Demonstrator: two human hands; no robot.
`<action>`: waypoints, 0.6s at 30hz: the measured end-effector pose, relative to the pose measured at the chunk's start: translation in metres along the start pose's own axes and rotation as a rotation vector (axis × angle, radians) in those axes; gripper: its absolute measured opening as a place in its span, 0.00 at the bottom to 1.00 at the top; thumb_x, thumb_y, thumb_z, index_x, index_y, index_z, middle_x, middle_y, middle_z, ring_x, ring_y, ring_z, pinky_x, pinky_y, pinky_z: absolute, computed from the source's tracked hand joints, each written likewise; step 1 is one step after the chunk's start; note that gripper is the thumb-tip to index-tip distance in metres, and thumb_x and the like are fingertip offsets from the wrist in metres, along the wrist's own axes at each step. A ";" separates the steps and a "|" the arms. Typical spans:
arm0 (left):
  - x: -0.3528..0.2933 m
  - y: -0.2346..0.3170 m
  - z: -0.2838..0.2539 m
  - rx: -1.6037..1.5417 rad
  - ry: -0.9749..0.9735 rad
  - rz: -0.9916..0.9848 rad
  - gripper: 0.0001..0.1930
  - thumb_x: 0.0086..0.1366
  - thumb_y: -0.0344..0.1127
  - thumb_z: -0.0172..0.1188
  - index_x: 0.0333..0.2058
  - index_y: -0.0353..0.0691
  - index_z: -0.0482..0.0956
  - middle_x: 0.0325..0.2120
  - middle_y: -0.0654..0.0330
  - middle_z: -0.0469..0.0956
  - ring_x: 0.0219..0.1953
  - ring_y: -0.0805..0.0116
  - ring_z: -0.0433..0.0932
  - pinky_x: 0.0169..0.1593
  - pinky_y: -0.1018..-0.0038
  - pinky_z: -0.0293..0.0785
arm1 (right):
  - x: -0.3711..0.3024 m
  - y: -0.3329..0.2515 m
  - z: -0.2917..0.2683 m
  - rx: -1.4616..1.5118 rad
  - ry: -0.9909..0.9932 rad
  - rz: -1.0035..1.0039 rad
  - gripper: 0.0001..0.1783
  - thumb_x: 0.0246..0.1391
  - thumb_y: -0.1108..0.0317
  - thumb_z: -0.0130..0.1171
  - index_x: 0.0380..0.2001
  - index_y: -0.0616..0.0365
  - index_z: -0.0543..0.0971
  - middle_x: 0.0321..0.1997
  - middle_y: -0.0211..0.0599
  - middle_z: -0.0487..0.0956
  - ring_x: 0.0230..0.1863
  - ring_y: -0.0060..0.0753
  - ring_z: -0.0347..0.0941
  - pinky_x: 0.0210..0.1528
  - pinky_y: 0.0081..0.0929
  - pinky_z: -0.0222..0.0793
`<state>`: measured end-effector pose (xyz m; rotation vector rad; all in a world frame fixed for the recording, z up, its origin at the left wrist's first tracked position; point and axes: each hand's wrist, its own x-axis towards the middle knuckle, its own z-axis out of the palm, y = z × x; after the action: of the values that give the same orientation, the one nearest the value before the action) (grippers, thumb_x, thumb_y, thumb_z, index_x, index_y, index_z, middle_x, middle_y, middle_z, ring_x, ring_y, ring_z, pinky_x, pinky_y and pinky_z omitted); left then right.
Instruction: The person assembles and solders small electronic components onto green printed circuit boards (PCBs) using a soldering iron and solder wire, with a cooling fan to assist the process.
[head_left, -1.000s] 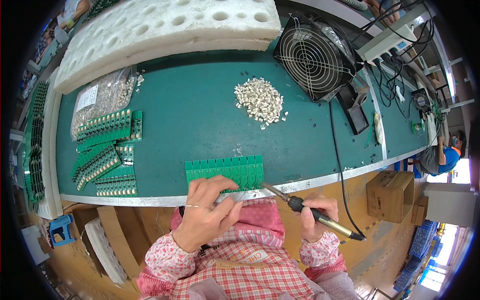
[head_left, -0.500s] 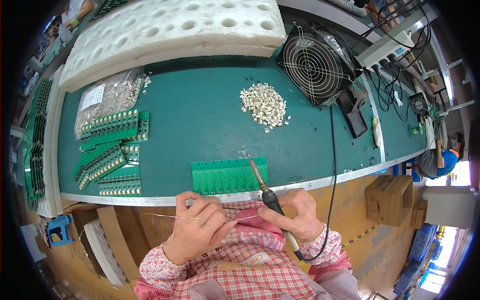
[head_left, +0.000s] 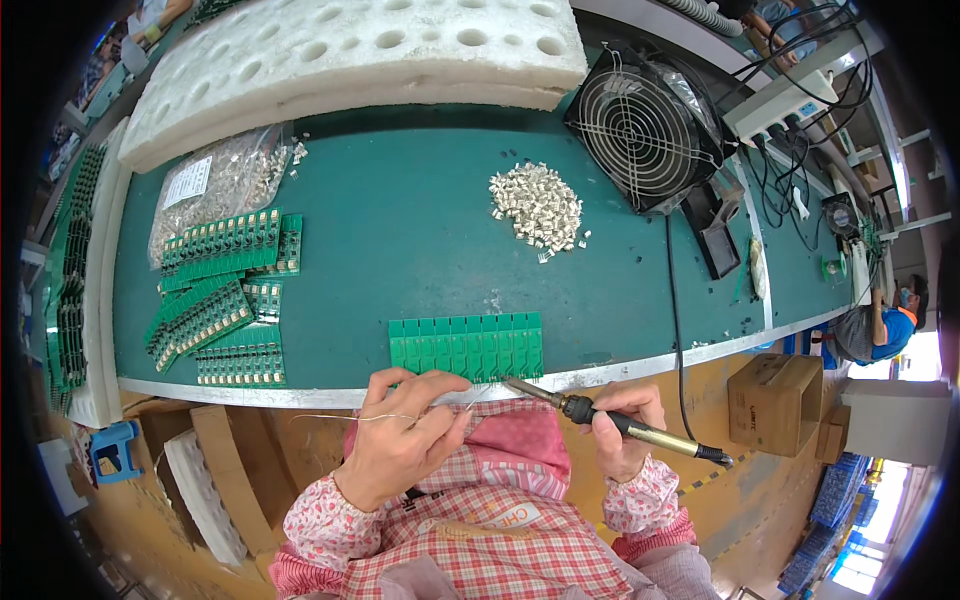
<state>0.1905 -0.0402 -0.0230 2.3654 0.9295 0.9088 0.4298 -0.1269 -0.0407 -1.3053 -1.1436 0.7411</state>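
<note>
- Wire of thin, silvery metal runs through my left hand, whose curled fingers and thumb are pinched around it. A short free end sticks out to the right of that thumb, so I judge fine feeding is possible without losing the pinch.
- My right hand is clamped on a pen-shaped soldering iron with a black grip and a gold-coloured rear barrel, its tip pointing up and leftward from my fingers. I'd hold it this far back from the hot end.
- Just beyond my left fingertips lies the flat, rectangular green circuit board, ruled into narrow upright strips. The iron's tip is at its near edge; whether it truly touches, I cannot tell.
- Good practice, I think: let the tip warm the joint first, then bring the wire to the joint, briefly, and draw it off before the iron.
- My left index finger is at the board's near edge, close to the tip. A light press could steady the board, but a slip here might burn me.
- From my right hand, the thin black cable runs up beyond the wrist's far side; slack there should spare the tip a tug.
</note>
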 end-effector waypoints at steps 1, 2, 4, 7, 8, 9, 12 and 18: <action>0.001 0.000 0.000 0.006 -0.009 0.000 0.17 0.49 0.27 0.66 0.15 0.42 0.64 0.39 0.62 0.80 0.35 0.67 0.76 0.42 0.67 0.63 | 0.000 0.001 0.000 -0.003 -0.014 -0.002 0.12 0.48 0.70 0.64 0.33 0.61 0.72 0.24 0.36 0.78 0.21 0.21 0.73 0.23 0.19 0.67; 0.001 0.000 0.000 0.012 -0.018 0.001 0.17 0.49 0.27 0.66 0.15 0.42 0.64 0.38 0.62 0.80 0.35 0.67 0.76 0.42 0.67 0.63 | 0.000 0.002 -0.001 -0.005 -0.028 -0.004 0.12 0.48 0.70 0.65 0.32 0.61 0.72 0.23 0.36 0.78 0.21 0.20 0.72 0.23 0.19 0.67; 0.001 0.000 0.000 0.022 -0.024 0.002 0.16 0.49 0.27 0.66 0.15 0.42 0.64 0.39 0.62 0.79 0.35 0.67 0.76 0.42 0.67 0.63 | 0.001 0.004 0.000 -0.001 -0.038 -0.010 0.12 0.49 0.70 0.64 0.32 0.61 0.72 0.22 0.36 0.78 0.20 0.20 0.72 0.22 0.18 0.66; 0.002 0.000 -0.001 0.036 -0.035 0.007 0.16 0.50 0.28 0.66 0.16 0.42 0.64 0.39 0.62 0.79 0.35 0.67 0.76 0.41 0.67 0.63 | 0.005 0.004 0.002 0.002 -0.058 -0.032 0.12 0.49 0.70 0.64 0.32 0.61 0.71 0.21 0.35 0.77 0.19 0.19 0.70 0.21 0.18 0.64; 0.002 0.000 -0.001 0.038 -0.040 0.010 0.16 0.50 0.28 0.66 0.16 0.42 0.64 0.39 0.62 0.79 0.36 0.67 0.76 0.41 0.67 0.63 | 0.006 0.004 0.002 0.003 -0.068 -0.047 0.12 0.49 0.71 0.64 0.32 0.60 0.71 0.20 0.35 0.77 0.18 0.19 0.69 0.20 0.17 0.63; 0.002 0.000 -0.001 0.038 -0.041 0.009 0.16 0.50 0.28 0.66 0.16 0.42 0.64 0.39 0.62 0.79 0.36 0.67 0.76 0.41 0.67 0.63 | 0.006 0.005 0.002 0.003 -0.068 -0.045 0.12 0.49 0.71 0.64 0.32 0.60 0.71 0.20 0.35 0.77 0.18 0.19 0.69 0.20 0.17 0.63; 0.001 0.000 -0.001 0.025 -0.040 0.005 0.16 0.50 0.28 0.66 0.16 0.42 0.64 0.39 0.62 0.79 0.36 0.67 0.76 0.41 0.67 0.63 | 0.007 0.005 0.001 -0.026 -0.092 -0.067 0.11 0.49 0.71 0.63 0.32 0.60 0.70 0.18 0.35 0.76 0.16 0.19 0.68 0.19 0.18 0.61; 0.002 0.000 0.000 0.057 -0.045 0.014 0.16 0.50 0.29 0.67 0.17 0.42 0.65 0.39 0.62 0.78 0.36 0.67 0.76 0.41 0.67 0.63 | 0.009 0.006 0.002 -0.036 -0.099 -0.126 0.11 0.48 0.72 0.63 0.32 0.60 0.71 0.17 0.34 0.75 0.15 0.20 0.67 0.18 0.19 0.60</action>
<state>0.1911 -0.0388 -0.0221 2.4331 0.9341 0.8408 0.4317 -0.1170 -0.0446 -1.2256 -1.3119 0.7012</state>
